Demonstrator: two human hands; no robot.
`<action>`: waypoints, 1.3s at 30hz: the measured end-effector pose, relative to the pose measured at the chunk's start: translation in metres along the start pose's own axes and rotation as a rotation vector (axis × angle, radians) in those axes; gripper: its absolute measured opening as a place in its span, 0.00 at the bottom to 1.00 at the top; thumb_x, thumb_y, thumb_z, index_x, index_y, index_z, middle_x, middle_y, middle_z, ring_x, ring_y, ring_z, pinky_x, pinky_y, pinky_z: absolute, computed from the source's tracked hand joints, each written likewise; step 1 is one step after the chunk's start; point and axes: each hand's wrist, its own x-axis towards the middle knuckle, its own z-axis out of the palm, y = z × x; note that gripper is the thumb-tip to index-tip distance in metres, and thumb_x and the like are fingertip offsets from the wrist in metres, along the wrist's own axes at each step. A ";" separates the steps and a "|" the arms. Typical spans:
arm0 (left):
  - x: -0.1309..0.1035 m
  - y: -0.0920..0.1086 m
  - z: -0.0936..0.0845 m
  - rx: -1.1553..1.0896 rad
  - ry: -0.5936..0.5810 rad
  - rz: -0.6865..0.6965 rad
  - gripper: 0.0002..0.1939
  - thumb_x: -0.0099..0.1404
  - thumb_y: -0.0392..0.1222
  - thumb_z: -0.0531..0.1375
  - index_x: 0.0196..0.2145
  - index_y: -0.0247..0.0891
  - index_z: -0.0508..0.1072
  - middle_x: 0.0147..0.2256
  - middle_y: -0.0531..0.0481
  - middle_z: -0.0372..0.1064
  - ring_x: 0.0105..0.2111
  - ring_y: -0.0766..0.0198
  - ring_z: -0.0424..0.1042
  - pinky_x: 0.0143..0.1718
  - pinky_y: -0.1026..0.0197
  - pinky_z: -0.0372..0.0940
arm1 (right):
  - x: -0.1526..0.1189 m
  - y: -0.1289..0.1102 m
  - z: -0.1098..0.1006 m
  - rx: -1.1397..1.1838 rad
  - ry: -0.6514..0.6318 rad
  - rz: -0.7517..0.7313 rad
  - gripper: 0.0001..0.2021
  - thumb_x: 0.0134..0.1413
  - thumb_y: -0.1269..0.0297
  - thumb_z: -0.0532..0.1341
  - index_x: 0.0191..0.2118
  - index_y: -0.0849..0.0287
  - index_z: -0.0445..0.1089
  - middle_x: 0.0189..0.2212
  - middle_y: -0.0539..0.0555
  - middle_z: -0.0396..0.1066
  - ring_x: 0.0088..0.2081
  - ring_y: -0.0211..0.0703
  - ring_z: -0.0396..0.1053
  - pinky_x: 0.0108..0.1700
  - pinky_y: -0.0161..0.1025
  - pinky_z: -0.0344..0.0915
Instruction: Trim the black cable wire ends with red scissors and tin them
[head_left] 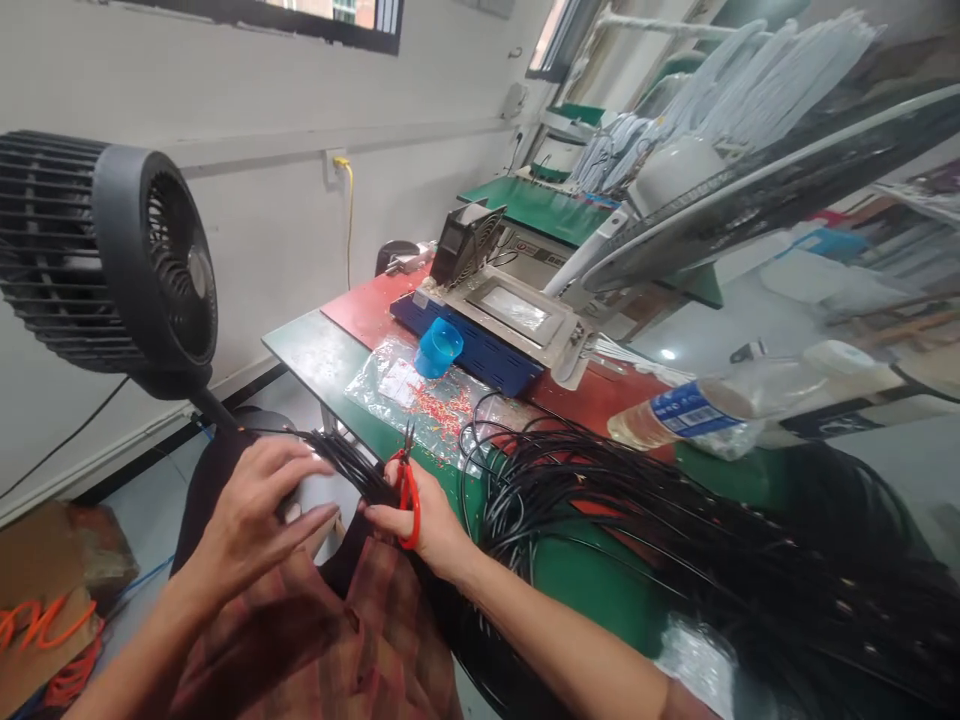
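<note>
Red-handled scissors sit in my right hand, their tips pointing up and away. The same hand grips a bundle of thin black cables, whose ends reach left toward my other hand. My left hand is beside those ends, its fingers spread and thumb apart. A large heap of black cables lies on the green and red table to the right.
A blue cup and red and yellow bits lie on a plastic bag. Behind is a blue machine. A black fan stands left, a bottle right.
</note>
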 end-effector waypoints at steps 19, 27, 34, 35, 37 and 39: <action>-0.017 0.004 0.005 -1.848 0.381 -0.853 0.11 0.64 0.30 0.51 0.42 0.31 0.68 0.27 0.53 0.61 0.22 0.72 0.65 0.22 0.69 0.66 | -0.032 0.059 0.021 -0.922 -0.502 -0.320 0.19 0.44 0.57 0.63 0.44 0.56 0.63 0.24 0.46 0.64 0.24 0.36 0.62 0.23 0.29 0.51; -0.008 0.007 0.000 -1.656 0.262 -0.821 0.04 0.57 0.36 0.62 0.27 0.35 0.70 0.21 0.59 0.58 0.16 0.76 0.57 0.16 0.72 0.58 | -0.020 0.061 0.015 -1.018 -0.391 -0.468 0.16 0.42 0.50 0.62 0.33 0.58 0.66 0.20 0.48 0.64 0.22 0.36 0.58 0.24 0.32 0.51; 0.003 0.019 0.014 -1.415 0.096 -0.943 0.11 0.49 0.41 0.69 0.29 0.34 0.72 0.20 0.54 0.66 0.19 0.72 0.61 0.20 0.70 0.58 | -0.005 -0.004 -0.002 -0.498 -0.059 -0.386 0.18 0.55 0.51 0.54 0.23 0.60 0.64 0.21 0.50 0.62 0.26 0.36 0.58 0.29 0.33 0.54; 0.004 0.021 0.018 -1.405 0.092 -0.960 0.12 0.48 0.42 0.69 0.29 0.34 0.72 0.18 0.55 0.64 0.17 0.73 0.60 0.19 0.70 0.56 | -0.001 -0.012 -0.005 -0.423 -0.060 -0.339 0.20 0.55 0.49 0.54 0.23 0.61 0.64 0.21 0.49 0.61 0.25 0.35 0.57 0.28 0.33 0.54; 0.004 0.025 0.026 -1.394 0.085 -0.998 0.14 0.47 0.43 0.70 0.28 0.36 0.71 0.14 0.58 0.61 0.15 0.74 0.56 0.16 0.71 0.51 | 0.007 -0.019 -0.010 -0.255 -0.082 -0.247 0.21 0.54 0.47 0.55 0.25 0.62 0.65 0.20 0.49 0.61 0.23 0.34 0.58 0.27 0.33 0.54; 0.005 0.029 0.033 -1.373 0.064 -1.032 0.15 0.46 0.45 0.70 0.28 0.37 0.70 0.12 0.58 0.60 0.13 0.75 0.54 0.15 0.71 0.47 | 0.016 -0.019 -0.014 -0.106 -0.083 -0.166 0.21 0.50 0.46 0.59 0.27 0.63 0.66 0.19 0.49 0.62 0.22 0.34 0.58 0.27 0.32 0.54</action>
